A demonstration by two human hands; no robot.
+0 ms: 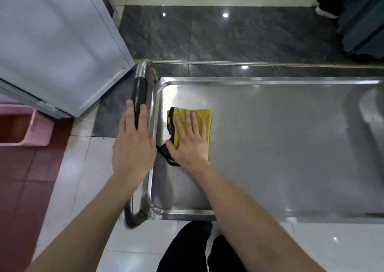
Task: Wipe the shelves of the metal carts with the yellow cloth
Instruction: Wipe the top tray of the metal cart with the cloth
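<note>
Cloth (199, 118) on cart tray (270, 147), bin (39, 130) beside

Glossy white floor tiles (87, 188) underfoot. Dark grey marble band (228, 37) across top, bright light spots reflected on it. Red-brown tiles (25, 188) at left. Pale blue-grey cabinet (58, 43) upper left, pink plastic bin (39, 130) just beside. Teal fabric (361, 18) hangs upper right.
</note>
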